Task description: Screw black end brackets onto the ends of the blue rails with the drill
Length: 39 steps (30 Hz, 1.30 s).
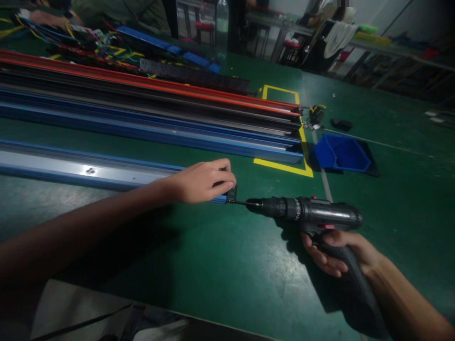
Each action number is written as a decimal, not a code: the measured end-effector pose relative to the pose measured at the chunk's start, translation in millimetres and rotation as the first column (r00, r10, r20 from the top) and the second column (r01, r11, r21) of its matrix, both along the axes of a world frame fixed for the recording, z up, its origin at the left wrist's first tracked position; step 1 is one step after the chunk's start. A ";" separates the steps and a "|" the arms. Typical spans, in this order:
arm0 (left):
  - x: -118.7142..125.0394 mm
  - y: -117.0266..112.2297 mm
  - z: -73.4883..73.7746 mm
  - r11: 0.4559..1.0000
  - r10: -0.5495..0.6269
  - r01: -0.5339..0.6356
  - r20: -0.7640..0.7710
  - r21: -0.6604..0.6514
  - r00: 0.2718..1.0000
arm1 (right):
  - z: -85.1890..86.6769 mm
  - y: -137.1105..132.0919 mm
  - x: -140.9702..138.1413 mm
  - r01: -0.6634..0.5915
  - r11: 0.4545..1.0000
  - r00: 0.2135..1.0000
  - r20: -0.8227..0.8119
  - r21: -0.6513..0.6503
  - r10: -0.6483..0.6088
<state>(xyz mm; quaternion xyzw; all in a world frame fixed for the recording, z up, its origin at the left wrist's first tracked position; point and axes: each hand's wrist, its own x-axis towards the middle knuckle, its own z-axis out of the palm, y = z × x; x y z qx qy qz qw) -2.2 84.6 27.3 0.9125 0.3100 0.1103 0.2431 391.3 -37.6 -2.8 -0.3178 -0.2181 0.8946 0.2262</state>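
Note:
My right hand (332, 251) is wrapped round the grip of a black cordless drill (320, 213), which lies level and points left. Its long thin bit (245, 203) reaches a small black end bracket (232, 194) at the right end of a blue aluminium profile (142, 176). Over that end, my left hand (204, 182) is closed, its fingers curled down around the profile and bracket. The exact contact under those fingers is hidden. A silvery inner face shows along the profile, which runs out of view to the left.
Behind lie several long profiles, blue (213, 139), black and orange (213, 91), ending near yellow tape marks (284, 168). A blue bin (343, 154) stands right of them. Coloured wires (95, 42) and another person's arm (50, 19) are at the far left on the green tabletop (227, 265).

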 end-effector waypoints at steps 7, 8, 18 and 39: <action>0.1 -0.5 -0.1 1.000 0.004 -0.004 0.007 0.004 1.000 | -0.1 0.7 0.0 0.002 1.000 1.000 0.006 0.013 -0.002; 0.1 -0.4 -0.2 1.000 0.004 -0.004 0.007 0.007 1.000 | -0.1 0.1 0.3 0.004 1.000 1.000 0.004 0.017 -0.004; 0.4 0.2 0.6 1.000 0.001 -0.001 0.000 0.011 1.000 | 1.8 -2.6 -1.0 0.026 0.999 0.999 0.035 0.036 -0.028; 0.5 0.4 -1.1 1.000 -0.007 0.006 0.009 0.022 1.000 | 2.5 -2.7 -2.3 0.049 0.999 0.996 0.069 0.023 -0.051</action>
